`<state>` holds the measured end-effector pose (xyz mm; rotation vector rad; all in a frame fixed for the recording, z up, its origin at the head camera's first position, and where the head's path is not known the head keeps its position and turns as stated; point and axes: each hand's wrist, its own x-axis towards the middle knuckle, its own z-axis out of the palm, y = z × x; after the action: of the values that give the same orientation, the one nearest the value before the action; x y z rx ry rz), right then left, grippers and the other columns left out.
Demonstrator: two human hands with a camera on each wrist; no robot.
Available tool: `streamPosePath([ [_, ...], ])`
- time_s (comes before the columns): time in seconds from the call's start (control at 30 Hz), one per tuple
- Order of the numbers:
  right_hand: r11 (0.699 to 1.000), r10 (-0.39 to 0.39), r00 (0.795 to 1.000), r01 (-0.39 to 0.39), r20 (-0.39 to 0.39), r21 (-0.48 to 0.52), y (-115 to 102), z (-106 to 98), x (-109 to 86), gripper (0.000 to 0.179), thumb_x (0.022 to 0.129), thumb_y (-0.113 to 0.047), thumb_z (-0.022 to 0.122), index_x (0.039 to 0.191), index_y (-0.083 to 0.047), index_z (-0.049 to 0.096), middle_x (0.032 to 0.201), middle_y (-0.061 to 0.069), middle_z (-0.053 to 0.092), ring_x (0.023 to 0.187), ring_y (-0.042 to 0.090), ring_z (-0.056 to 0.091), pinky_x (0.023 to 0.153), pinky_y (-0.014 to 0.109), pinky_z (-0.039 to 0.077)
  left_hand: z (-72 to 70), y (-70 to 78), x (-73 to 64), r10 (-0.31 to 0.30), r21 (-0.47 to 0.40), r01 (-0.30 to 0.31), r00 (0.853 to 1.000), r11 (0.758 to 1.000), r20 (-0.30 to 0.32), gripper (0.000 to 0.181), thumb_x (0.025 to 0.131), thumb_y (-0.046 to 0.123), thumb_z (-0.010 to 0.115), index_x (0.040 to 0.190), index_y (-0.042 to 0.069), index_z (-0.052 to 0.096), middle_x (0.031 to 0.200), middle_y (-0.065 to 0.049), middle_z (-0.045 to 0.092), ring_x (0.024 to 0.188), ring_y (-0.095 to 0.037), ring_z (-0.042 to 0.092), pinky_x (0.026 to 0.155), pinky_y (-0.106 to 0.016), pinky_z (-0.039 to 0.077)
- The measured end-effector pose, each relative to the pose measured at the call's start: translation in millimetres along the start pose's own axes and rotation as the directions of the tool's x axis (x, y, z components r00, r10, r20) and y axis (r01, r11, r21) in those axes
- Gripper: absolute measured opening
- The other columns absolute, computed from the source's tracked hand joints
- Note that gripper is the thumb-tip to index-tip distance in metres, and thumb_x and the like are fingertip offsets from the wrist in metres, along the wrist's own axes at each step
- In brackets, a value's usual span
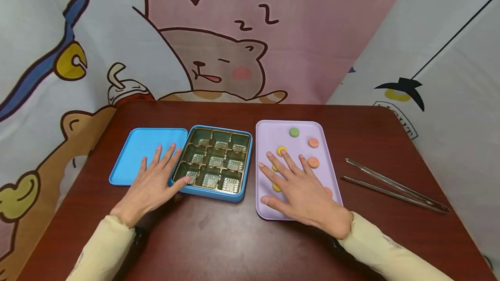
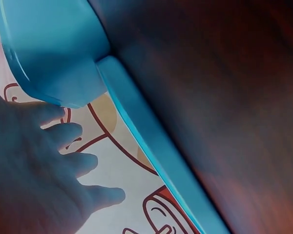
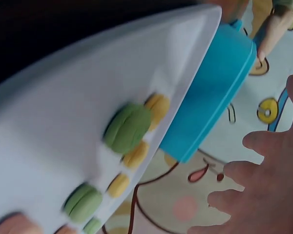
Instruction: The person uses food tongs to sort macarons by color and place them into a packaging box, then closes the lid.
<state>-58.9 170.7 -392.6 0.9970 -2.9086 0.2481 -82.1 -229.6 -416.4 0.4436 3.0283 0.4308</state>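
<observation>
My left hand is held with fingers spread above the blue lid, its thumb overlapping the near left corner of the blue box. Inside that box sits a gold insert with several square compartments. Over the lilac tray my right hand is spread too, gripping nothing. Small macarons lie scattered on this tray: a green macaron, a pink macaron and a yellow macaron among them. Some are partly hidden by the right hand. A larger-looking green macaron shows in the right wrist view.
Metal tongs lie spread on the brown table, to the right of the tray. Behind the table's far edge hangs a cartoon-printed cloth. Box and tray stand side by side with a narrow gap.
</observation>
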Motion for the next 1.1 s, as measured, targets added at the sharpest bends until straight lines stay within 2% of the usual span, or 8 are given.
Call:
streamPosePath([
  [0.2, 0.997, -0.077, 0.997, 0.077, 0.022, 0.010, -14.5, 6.7, 11.7, 0.077, 0.101, -0.072, 0.041, 0.163, -0.025, 0.038, 0.170, 0.004, 0.027, 0.157, 0.035, 0.020, 0.119, 0.067, 0.020, 1.2, 1.6, -1.3, -0.010, 0.003, 0.010, 1.000, 1.000, 0.013, 0.100, 0.098, 0.071, 0.049, 0.165, 0.002, 0.020, 0.172, -0.017, 0.014, 0.156, -0.047, 0.006, 0.115, -0.077, 0.007],
  [0.37, 0.994, -0.105, 0.993, 0.104, 0.046, 0.028, -17.6, 12.4, 20.0, 0.077, 0.101, -0.072, 0.039, 0.162, -0.024, 0.040, 0.168, 0.001, 0.031, 0.156, 0.035, 0.023, 0.118, 0.068, 0.023, 2.9, 2.9, -2.8, -0.006, 0.007, 0.005, 1.000, 1.000, 0.014, 0.100, 0.098, 0.071, 0.051, 0.165, 0.003, 0.020, 0.172, -0.016, 0.014, 0.157, -0.046, 0.006, 0.115, -0.077, 0.008],
  [0.63, 0.995, -0.088, 0.992, 0.085, 0.095, 0.043, -12.5, 13.1, 25.0, 0.078, 0.101, -0.072, 0.039, 0.162, -0.022, 0.040, 0.168, -0.003, 0.032, 0.155, 0.037, 0.026, 0.117, 0.070, 0.023, 5.9, 7.4, -6.8, 0.016, 0.032, -0.016, 1.000, 0.999, 0.005, 0.099, 0.097, 0.072, 0.051, 0.164, 0.003, 0.026, 0.172, -0.016, 0.015, 0.157, -0.046, 0.008, 0.114, -0.077, 0.011],
  [0.8, 0.998, -0.057, 0.992, 0.056, 0.116, 0.011, -7.6, 11.0, 25.4, 0.081, 0.100, -0.076, 0.033, 0.163, -0.024, 0.038, 0.169, -0.006, 0.029, 0.156, 0.035, 0.023, 0.119, 0.067, 0.020, 5.8, 9.1, -10.4, 0.031, 0.037, -0.032, 0.999, 0.999, 0.012, 0.097, 0.097, 0.070, 0.053, 0.163, 0.003, 0.028, 0.172, -0.014, 0.014, 0.157, -0.044, 0.009, 0.115, -0.076, 0.011],
  [0.97, 0.999, -0.035, 0.993, 0.034, 0.114, 0.015, -2.9, 8.9, 22.5, 0.083, 0.100, -0.077, 0.031, 0.164, -0.024, 0.034, 0.170, -0.006, 0.026, 0.158, 0.032, 0.018, 0.120, 0.066, 0.017, 6.1, 9.9, -5.8, 0.046, 0.009, -0.046, 0.999, 0.999, 0.004, 0.092, 0.099, 0.065, 0.054, 0.164, 0.005, 0.026, 0.173, -0.014, 0.013, 0.157, -0.043, 0.010, 0.115, -0.077, 0.012],
  [1.1, 0.999, -0.006, 0.996, 0.003, 0.086, 0.038, 3.3, 2.1, 16.6, 0.083, 0.100, -0.076, 0.035, 0.165, -0.023, 0.032, 0.171, -0.006, 0.023, 0.158, 0.029, 0.016, 0.121, 0.065, 0.016, 5.2, 9.4, 2.5, 0.052, -0.016, -0.052, 0.999, 0.998, -0.011, 0.092, 0.100, 0.063, 0.054, 0.166, 0.008, 0.022, 0.173, -0.013, 0.010, 0.157, -0.043, 0.009, 0.115, -0.077, 0.011],
])
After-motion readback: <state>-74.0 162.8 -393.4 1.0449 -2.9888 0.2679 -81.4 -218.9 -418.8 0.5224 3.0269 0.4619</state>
